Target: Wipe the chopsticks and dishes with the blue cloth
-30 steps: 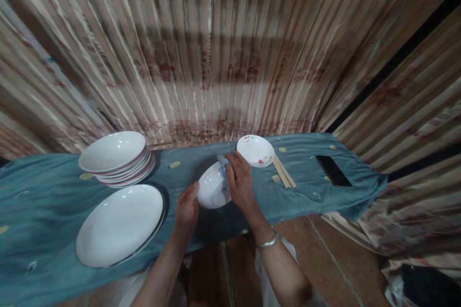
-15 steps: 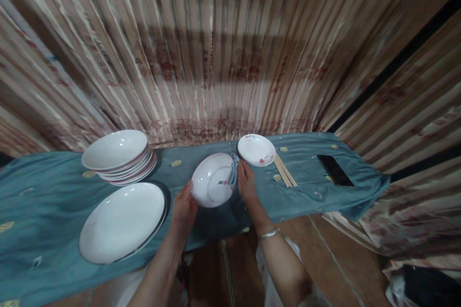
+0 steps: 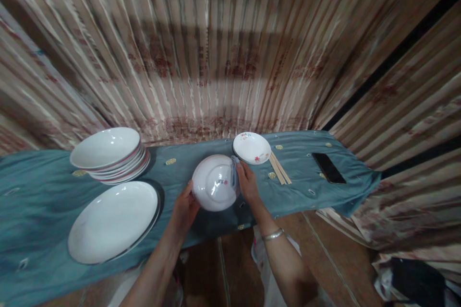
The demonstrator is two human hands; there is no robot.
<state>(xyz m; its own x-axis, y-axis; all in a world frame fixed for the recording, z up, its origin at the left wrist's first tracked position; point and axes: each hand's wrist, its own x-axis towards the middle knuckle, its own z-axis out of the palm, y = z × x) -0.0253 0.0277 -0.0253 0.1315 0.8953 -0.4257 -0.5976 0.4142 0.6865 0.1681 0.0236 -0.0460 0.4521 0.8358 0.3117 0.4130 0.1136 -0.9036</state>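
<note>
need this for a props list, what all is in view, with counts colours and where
dish: one, white, held between the hands
cloth: one, bluish, at the dish's right edge
bowl stack: several, white with reddish bands, table's left
large plate: at least one, white, in front of the bowl stack
floral plates: small stack, white, beyond the right hand
chopsticks: several, light wood, beside the floral plates
phone: one, black, table's right
tablecloth: one, blue-green, over the table
curtain: count unclear, beige and reddish, behind
floor: brown, below
bundle: dark, unclear, lower right
bracelet: one, silver, right wrist
hands: two, bare, left hand and right hand at the dish
</note>
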